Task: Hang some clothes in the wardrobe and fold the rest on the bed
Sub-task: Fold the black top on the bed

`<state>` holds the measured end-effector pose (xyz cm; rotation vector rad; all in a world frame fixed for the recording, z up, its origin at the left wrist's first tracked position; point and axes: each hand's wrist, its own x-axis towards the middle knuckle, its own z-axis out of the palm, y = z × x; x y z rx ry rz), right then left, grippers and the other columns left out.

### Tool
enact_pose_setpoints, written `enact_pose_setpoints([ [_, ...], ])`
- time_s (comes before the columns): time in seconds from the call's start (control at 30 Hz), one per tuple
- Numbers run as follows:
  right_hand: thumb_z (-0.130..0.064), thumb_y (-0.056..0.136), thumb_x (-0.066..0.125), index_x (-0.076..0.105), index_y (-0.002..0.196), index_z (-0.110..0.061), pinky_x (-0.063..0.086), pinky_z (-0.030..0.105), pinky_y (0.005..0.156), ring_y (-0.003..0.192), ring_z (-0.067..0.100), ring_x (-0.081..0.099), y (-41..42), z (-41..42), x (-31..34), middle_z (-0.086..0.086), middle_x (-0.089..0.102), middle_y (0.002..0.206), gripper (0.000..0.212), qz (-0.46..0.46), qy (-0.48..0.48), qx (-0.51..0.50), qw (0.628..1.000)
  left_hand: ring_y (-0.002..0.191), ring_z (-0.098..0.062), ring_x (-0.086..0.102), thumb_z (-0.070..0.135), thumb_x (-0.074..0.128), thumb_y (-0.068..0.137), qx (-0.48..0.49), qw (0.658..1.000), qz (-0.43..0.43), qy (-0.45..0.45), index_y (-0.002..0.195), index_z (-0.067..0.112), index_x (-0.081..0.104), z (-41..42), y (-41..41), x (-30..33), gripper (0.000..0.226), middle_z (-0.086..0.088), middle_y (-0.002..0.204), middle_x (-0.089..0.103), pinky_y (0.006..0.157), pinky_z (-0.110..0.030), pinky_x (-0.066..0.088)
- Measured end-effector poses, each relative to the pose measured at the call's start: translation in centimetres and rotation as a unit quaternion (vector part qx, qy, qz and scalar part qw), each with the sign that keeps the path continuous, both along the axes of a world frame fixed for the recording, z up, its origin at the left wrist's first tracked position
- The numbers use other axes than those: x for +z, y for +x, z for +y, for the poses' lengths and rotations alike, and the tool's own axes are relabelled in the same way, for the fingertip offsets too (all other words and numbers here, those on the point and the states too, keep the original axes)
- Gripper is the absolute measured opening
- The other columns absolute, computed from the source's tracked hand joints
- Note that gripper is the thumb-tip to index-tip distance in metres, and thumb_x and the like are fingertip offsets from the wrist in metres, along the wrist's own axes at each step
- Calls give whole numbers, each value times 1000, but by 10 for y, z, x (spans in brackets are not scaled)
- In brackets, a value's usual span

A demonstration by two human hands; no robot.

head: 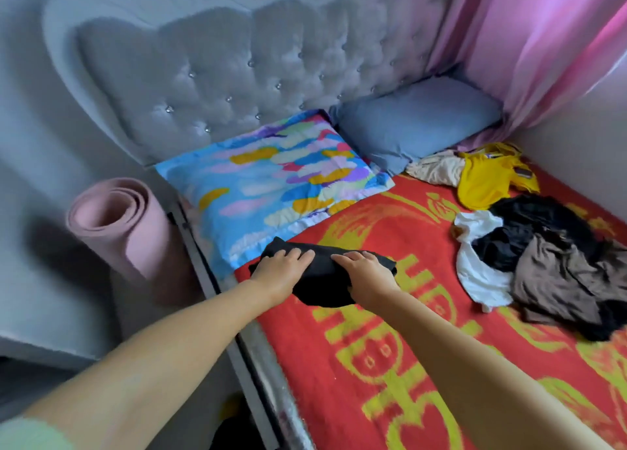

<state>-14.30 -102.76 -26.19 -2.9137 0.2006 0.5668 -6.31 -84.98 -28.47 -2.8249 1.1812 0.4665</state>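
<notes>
Both hands lie flat on a folded black garment (325,280) near the bed's (373,365) left edge: left hand (281,270) and right hand (366,273), fingers (298,254) straight and together, pressing, gripping nothing. Bare red blanket spreads right of the garment. Just beyond it sits a patterned pillow (271,188); farther right, a heap of unfolded clothes (543,256).

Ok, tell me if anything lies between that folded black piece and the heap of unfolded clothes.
Nothing visible does. Bare red blanket separates the black garment, under the left hand and right hand, from the heap on its right.
</notes>
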Motion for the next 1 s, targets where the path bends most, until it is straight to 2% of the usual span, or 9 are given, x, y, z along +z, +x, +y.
enact_pose_setpoints([
  [0.2, -12, 89, 47, 29, 148, -31, 43, 44, 101, 131, 29, 36, 28, 122, 20, 1, 41, 143, 64, 0, 17, 151, 988, 118, -35, 48, -5, 49, 84, 122, 992, -8, 12, 147, 17, 20, 137, -23, 22, 73, -10, 135, 41, 83, -49, 50],
  [0.33, -13, 87, 46, 32, 147, -33, 41, 37, 100, 123, 30, 47, 38, 222, 25, 3, 47, 138, 65, 6, 22, 258, 966, 112, -38, 50, -6, 47, 84, 207, 978, 2, 8, 147, 16, 21, 241, -49, 26, 72, -12, 131, 44, 81, -48, 49],
  [0.5, -15, 89, 46, 29, 147, -36, 43, 38, 101, 126, 29, 44, 28, 382, 21, -1, 44, 142, 64, 15, 35, 358, 933, 112, -39, 51, -5, 48, 84, 305, 952, 0, 16, 146, 16, 22, 398, -98, 20, 70, -12, 131, 44, 85, -49, 48],
  [0.73, -15, 92, 44, 30, 147, -35, 43, 43, 101, 126, 32, 44, -14, 605, 8, 2, 45, 139, 60, 39, 42, 464, 884, 108, -35, 53, -4, 48, 83, 405, 914, 20, 30, 141, 17, 27, 607, -182, 12, 65, -10, 130, 45, 82, -47, 50],
  [0.83, -16, 89, 43, 41, 140, -36, 45, 44, 98, 123, 30, 48, -31, 690, 2, 1, 51, 134, 54, 58, 69, 486, 870, 108, -35, 53, -4, 46, 83, 436, 899, 32, 35, 138, 17, 30, 686, -211, 9, 61, -9, 128, 45, 77, -43, 48],
  [0.9, -18, 87, 43, 50, 129, -34, 48, 45, 94, 119, 29, 51, -36, 724, -1, 0, 56, 127, 46, 74, 84, 490, 864, 106, -34, 53, -3, 47, 83, 448, 893, 39, 35, 135, 17, 32, 718, -218, 7, 58, -10, 125, 47, 72, -42, 45],
  [1.0, -19, 87, 43, 52, 123, -33, 50, 45, 90, 115, 28, 53, -35, 768, -14, 0, 57, 123, 40, 95, 71, 506, 855, 107, -33, 53, -2, 48, 84, 463, 884, 60, 31, 137, 18, 31, 756, -222, -6, 60, -9, 125, 48, 71, -41, 44],
])
